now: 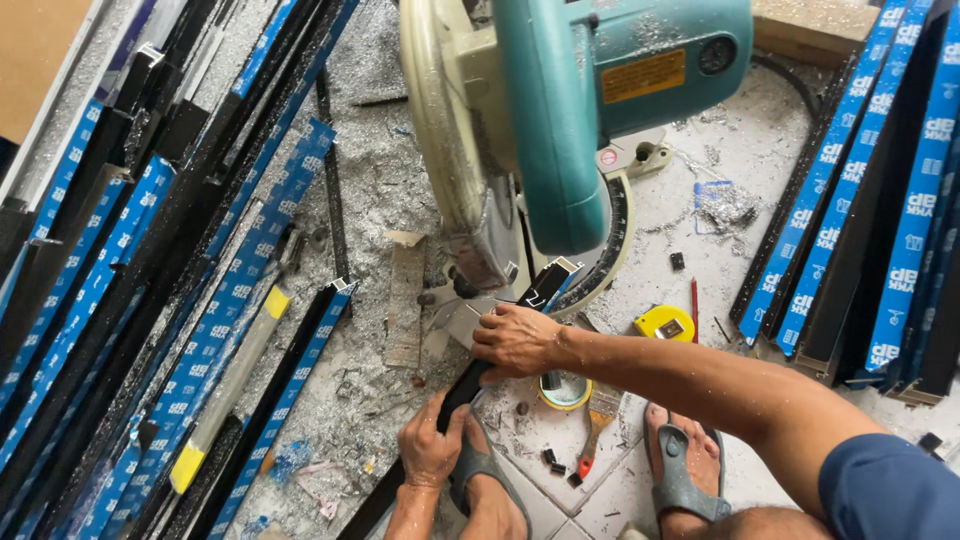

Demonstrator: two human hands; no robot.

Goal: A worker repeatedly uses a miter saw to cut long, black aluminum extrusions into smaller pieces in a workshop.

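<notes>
A black aluminium profile [545, 285] lies on the base of a teal mitre saw [560, 110], running down toward me. My right hand [515, 340] presses on the profile just below the saw's blade guard. Lower down, my left hand [430, 450] grips the same profile near my left foot in a grey sandal [480, 480]. The saw head sits raised above the profile. The profile's lower end is hidden behind my left hand and arm.
Stacks of black profiles with blue protective tape lie at the left [200, 330] and right [870, 200]. Metal shavings cover the floor. A yellow tape measure [664, 322], a red pencil [694, 300], a tape roll [565, 392] and a paintbrush [598, 420] lie near my feet.
</notes>
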